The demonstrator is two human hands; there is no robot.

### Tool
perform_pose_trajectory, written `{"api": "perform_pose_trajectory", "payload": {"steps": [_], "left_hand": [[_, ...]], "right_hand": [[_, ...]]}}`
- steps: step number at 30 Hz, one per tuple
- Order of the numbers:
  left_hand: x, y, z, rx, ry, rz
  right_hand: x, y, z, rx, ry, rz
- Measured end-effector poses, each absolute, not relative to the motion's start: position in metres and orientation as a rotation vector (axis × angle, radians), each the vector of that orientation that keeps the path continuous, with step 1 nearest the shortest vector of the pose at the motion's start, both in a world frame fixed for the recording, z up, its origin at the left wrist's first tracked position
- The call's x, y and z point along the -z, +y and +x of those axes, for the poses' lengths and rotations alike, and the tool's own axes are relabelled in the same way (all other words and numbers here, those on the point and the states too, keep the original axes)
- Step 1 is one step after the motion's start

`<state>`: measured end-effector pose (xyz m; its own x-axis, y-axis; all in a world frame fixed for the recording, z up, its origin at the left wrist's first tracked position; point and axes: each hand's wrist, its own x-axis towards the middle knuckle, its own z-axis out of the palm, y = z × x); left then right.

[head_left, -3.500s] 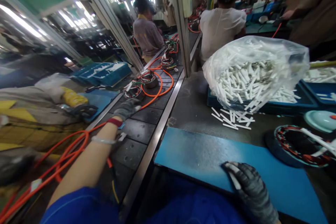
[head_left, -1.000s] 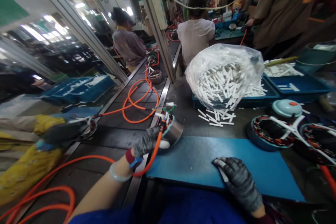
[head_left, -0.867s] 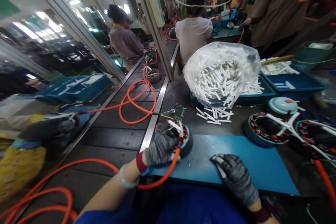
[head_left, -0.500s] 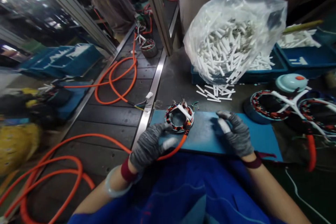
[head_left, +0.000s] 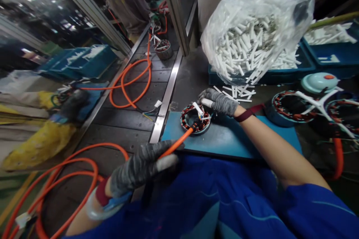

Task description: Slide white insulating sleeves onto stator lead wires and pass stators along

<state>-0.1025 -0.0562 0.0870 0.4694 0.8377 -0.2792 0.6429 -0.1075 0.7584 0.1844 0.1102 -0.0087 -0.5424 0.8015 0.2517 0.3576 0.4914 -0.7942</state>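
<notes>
A motor stator [head_left: 183, 125] with red and black windings lies on a blue mat [head_left: 230, 143] in front of me. White sleeve pieces [head_left: 198, 109] stick up from its wires. An orange cable [head_left: 179, 141] runs from the stator toward me. My left hand [head_left: 140, 166], in a grey glove with a white thumb tip, is closed around this cable. At the stator's back right edge is my gloved right hand [head_left: 218, 101], with fingers bent and drawn close to the thumb. Whatever lies between those fingertips is hidden.
A clear bag of white tubes [head_left: 246, 44] leans in a blue bin [head_left: 215, 78], with loose tubes [head_left: 238, 92] before it. Two larger stators [head_left: 280, 114] and a pale round container [head_left: 319, 83] stand right. A metal rail [head_left: 168, 93] borders the dark conveyor [head_left: 134, 119]. A co-worker's yellow sleeve [head_left: 36, 143] shows left.
My left hand has moved down and left and taken hold of the orange cable, now straightened. My right hand has moved left and forward to the stator. The stator has turned slightly.
</notes>
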Motion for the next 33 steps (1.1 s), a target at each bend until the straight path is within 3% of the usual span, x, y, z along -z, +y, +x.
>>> {"api": "perform_pose_trajectory", "payload": {"steps": [5,8,13,16,19,28,33], "left_hand": [[-0.115,-0.03,-0.127,-0.573,1.555,2.43],[-0.117,-0.003,-0.125,-0.578,1.807,2.669],[-0.067,0.065,-0.101,-0.242,2.014,2.674],[-0.022,0.101,-0.085,0.199,1.878,2.461],[-0.004,0.111,-0.077,0.334,1.751,2.407],[-0.055,0.042,-0.09,-0.212,1.92,2.799],[-0.053,0.014,-0.073,-0.524,1.191,2.986]], "right_hand": [[0.009,0.09,0.202,-0.797,-2.269,-0.804],[0.013,0.061,0.207,-0.928,-2.081,-0.94],[0.017,0.025,0.213,-1.219,-1.714,-1.273],[0.011,0.02,0.225,-1.231,-1.635,-1.308],[0.002,0.011,0.243,-1.115,-1.555,-1.357],[0.015,-0.037,0.241,-0.653,-1.694,-1.343],[0.014,-0.031,0.228,-0.438,-1.96,-1.247]]}}
